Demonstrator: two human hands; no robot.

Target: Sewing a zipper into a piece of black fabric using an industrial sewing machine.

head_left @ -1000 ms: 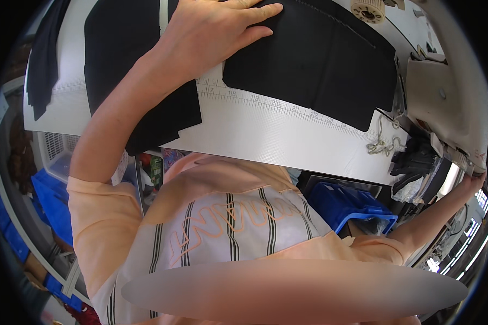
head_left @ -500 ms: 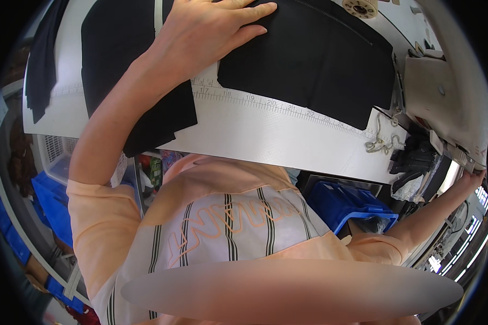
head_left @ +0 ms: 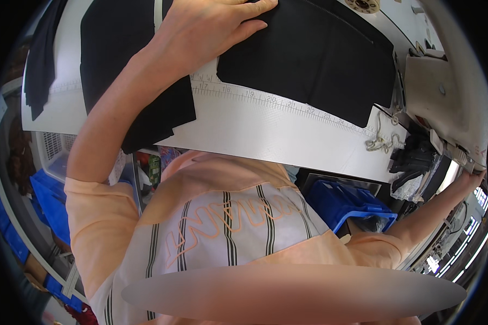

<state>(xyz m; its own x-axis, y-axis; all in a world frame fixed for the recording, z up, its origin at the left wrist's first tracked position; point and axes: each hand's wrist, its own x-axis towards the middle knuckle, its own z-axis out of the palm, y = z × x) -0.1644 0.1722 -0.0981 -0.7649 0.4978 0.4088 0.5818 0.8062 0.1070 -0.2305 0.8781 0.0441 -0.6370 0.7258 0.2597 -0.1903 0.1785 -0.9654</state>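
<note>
Fabric panel [head_left: 309, 59], black and limp, lies flat on the white counter [head_left: 265, 130] under and right of the left hand [head_left: 206, 27], which presses it palm-down with fingers spread. Judged light, floppy (pinch an edge). Right hand [head_left: 472, 179] reaches far aside; its closure cannot be told.

Black cloth [head_left: 309, 59]: matt, smooth weave. Table [head_left: 265, 135]: white, matt, finely textured surface. Crate [head_left: 347, 203]: blue plastic, slightly glossy; shirt [head_left: 217, 227]: soft peach cloth, matt.
</note>
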